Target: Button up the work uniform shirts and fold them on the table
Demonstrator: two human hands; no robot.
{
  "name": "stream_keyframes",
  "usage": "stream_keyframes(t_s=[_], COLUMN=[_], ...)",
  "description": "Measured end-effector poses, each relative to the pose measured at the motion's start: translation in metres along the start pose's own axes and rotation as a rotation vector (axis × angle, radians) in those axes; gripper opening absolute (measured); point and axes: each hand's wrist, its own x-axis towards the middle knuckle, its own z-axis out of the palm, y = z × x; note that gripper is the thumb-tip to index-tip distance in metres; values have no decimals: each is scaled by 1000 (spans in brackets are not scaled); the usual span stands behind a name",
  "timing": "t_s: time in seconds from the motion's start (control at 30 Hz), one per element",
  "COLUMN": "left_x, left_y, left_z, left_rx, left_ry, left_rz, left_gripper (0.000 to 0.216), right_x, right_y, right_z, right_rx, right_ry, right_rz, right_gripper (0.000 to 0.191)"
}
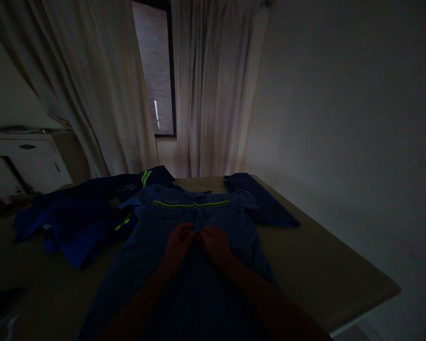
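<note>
A blue short-sleeved work shirt [170,216] with a yellow-green stripe across the chest lies spread out, front side up, with its collar away from me. My left hand [180,239] and my right hand [213,240] meet at its front opening, just below the chest stripe. The fingers of both hands are bent and pinched together on the cloth edges there. Dim light and the fingers themselves hide any button or fastener between them.
The shirt rests on a tan table [326,265]. Rumpled dark blue clothing [81,218] with bright stripes lies to the left, and a folded dark blue garment [266,201] at the right rear. Behind are curtains [213,94], a window and a white cabinet [31,156].
</note>
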Motion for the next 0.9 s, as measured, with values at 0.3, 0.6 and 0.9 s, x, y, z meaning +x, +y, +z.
stream_keyframes(t_s=[0.3,0.6,0.9], left_x=[1,4,6], left_y=[0,-9,-15], left_z=[0,0,-2], left_rx=[6,15,200], left_ry=[4,-35,-53], left_rz=[-16,-22,-1], left_gripper=[42,45,32], right_x=[1,1,0], right_y=[-3,-5,-2], right_z=[-2,-8,-9], right_rx=[-18,-21,128], right_ry=[-23,-46,-92], right_rz=[6,45,75], right_gripper=[21,21,18])
